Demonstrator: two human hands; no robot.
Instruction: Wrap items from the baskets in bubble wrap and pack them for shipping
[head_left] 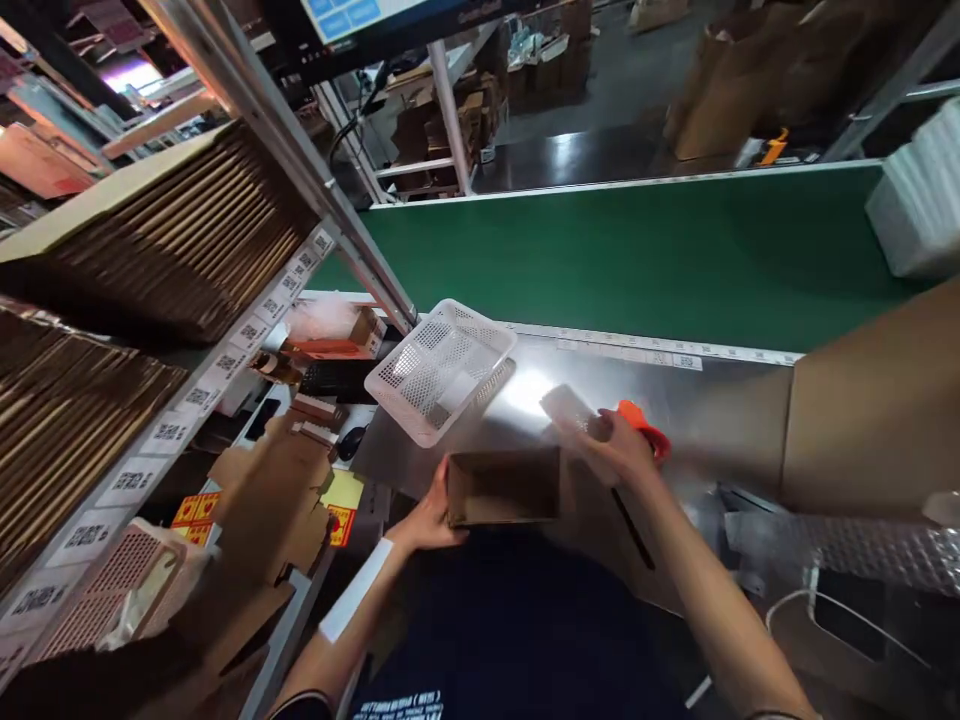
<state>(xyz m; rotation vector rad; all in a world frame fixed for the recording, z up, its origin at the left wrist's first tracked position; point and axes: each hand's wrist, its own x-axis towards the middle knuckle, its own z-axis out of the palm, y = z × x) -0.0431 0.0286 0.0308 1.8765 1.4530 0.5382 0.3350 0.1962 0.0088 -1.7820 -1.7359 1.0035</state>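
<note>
A small open brown cardboard box (pixel 504 486) lies against the front edge of the shiny metal worktable (pixel 697 400). My left hand (pixel 431 515) grips its left end, fingers curled round the wall. My right hand (pixel 611 448) is just right of the box, closed on a small pale flat packet (pixel 568 408) that sticks out up and to the left, blurred by motion. An orange tape dispenser (pixel 641 425) sits right behind that hand; whether the hand touches it is unclear.
A white perforated plastic basket (pixel 439 368) rests tilted on the table's left. A green conveyor belt (pixel 637 260) runs behind. Flat cardboard stacks fill the shelves (pixel 165 240) at left. A large brown carton (pixel 877 400) and bubble wrap (pixel 847 545) stand at right.
</note>
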